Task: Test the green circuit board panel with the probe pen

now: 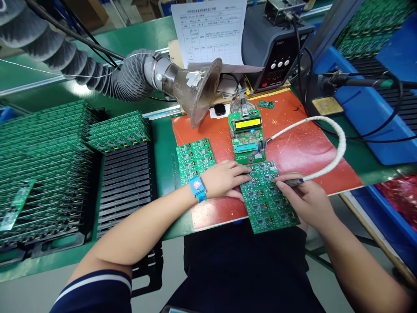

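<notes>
Lying nearest: green circuit-board panel (269,204), long axis running away from the person. Right hand (309,200) at its right edge, fingers pinched round a cabled probe (294,182), panel leftward of them. Left hand (224,178) at its left edge, fingers parted, fingertips touching it. Beyond it, LCD programmer board (247,135).

Bright, diffuse light meets us across the red mat (293,148), its sheen palest toward three and six o'clock; white glare hits the green surface (85,90) near ten. We find the circuit board (270,204) fairly crisp, the stacked boards (374,30) at two blurred and stretched.
</notes>
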